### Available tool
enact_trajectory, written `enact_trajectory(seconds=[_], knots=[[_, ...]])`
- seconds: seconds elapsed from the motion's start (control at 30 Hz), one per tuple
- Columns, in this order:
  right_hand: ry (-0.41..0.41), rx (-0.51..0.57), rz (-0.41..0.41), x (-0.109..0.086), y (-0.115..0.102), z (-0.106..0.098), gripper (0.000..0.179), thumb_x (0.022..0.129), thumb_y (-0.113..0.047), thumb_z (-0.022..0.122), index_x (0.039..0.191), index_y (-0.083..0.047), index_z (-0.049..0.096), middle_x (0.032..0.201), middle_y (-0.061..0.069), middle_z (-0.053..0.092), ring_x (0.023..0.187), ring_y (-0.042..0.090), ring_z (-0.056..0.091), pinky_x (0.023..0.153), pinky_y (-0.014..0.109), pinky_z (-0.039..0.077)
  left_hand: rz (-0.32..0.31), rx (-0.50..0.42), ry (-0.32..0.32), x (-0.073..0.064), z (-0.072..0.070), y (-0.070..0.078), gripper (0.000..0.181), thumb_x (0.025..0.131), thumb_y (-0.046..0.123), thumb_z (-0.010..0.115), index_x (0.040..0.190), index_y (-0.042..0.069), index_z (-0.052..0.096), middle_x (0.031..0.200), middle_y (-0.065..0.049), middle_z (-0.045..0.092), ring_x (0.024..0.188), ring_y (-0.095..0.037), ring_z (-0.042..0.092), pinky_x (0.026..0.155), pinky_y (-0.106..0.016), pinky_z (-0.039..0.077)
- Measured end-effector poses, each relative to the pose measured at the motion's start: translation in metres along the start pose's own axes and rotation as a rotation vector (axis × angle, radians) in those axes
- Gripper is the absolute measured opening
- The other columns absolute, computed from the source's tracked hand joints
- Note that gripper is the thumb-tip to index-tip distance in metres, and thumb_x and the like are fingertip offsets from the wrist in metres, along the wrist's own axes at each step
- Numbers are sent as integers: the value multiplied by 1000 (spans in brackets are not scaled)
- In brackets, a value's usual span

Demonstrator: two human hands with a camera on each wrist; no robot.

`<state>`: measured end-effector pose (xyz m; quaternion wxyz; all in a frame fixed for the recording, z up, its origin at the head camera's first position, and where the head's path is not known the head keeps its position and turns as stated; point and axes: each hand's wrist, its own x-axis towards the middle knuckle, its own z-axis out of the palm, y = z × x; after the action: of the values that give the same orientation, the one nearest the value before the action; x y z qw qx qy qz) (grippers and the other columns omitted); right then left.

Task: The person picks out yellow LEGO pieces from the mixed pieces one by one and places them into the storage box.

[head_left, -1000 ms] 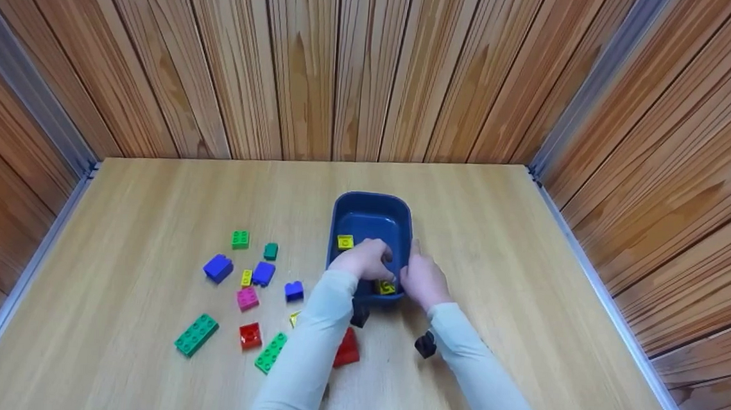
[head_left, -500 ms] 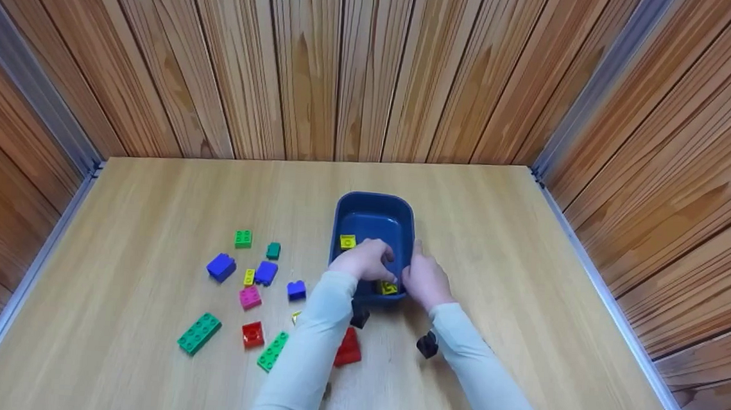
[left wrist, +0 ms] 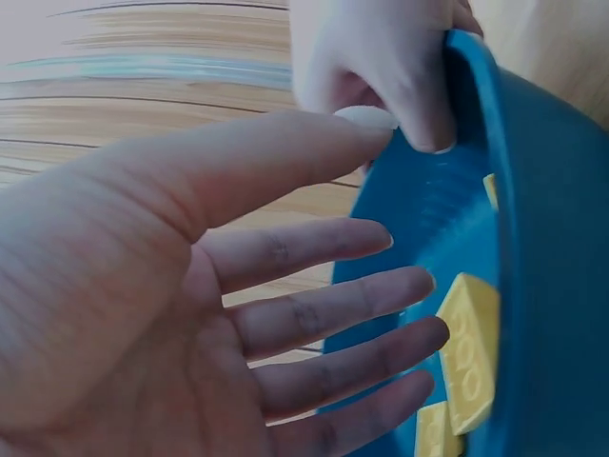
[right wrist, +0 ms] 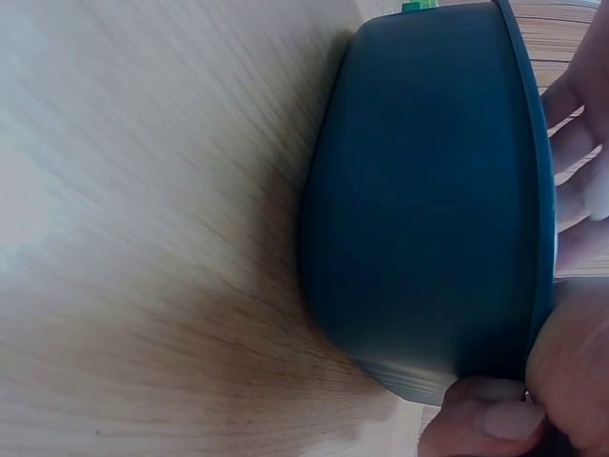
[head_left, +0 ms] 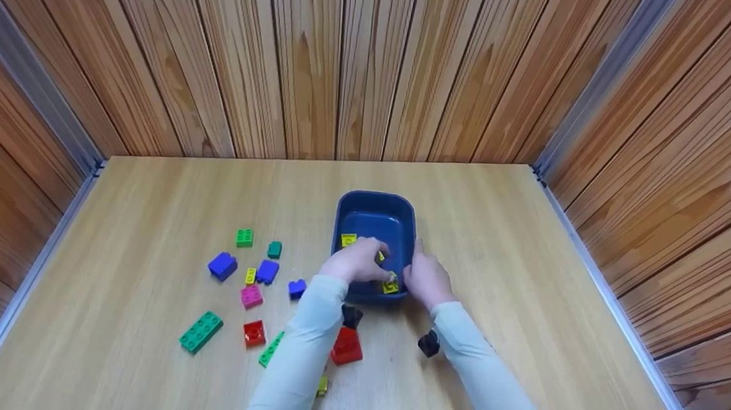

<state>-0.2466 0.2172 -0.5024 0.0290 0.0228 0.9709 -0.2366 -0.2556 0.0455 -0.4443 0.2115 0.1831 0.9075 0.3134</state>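
A dark blue plastic bin stands on the table with several yellow toy building bricks inside. My left hand hovers over its near half; in the left wrist view its fingers are spread and hold nothing. Below them lie a yellow brick with studs and part of another yellow brick. At the bin's right side my right hand grips the rim, thumb inside. The right wrist view shows fingertips against the outer wall.
Left of the bin are scattered blue bricks, green bricks, a pink brick and a red brick. A larger red brick lies beside my left sleeve, which partly covers a yellow brick. Wood-panelled walls enclose the table.
My left hand has shifted slightly left, and another yellow brick shows in the bin behind its fingers. The sleeve now covers a yellow brick on the table and reveals another nearer. The right hand stays put.
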Motion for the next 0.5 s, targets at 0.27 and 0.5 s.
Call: enact_trajectory(seconds=[0.27, 0.5], knots=[[-9, 14, 2, -2, 0, 0, 67, 95, -12, 52, 149, 4, 18, 65, 7, 54, 58, 20, 55, 54, 32, 47, 31, -32, 35, -21, -12, -5, 52, 84, 28, 75, 131, 13, 58, 124, -9, 60, 102, -22, 58, 89, -39, 50], [11, -20, 0, 0, 0, 1, 67, 93, -12, 54, 148, 6, 21, 67, 9, 57, 58, 22, 56, 54, 35, 49, 37, -26, 46, -37, -24, -12, 58, 84, 29, 74, 135, 9, 54, 126, -8, 58, 108, -23, 55, 92, -37, 49]])
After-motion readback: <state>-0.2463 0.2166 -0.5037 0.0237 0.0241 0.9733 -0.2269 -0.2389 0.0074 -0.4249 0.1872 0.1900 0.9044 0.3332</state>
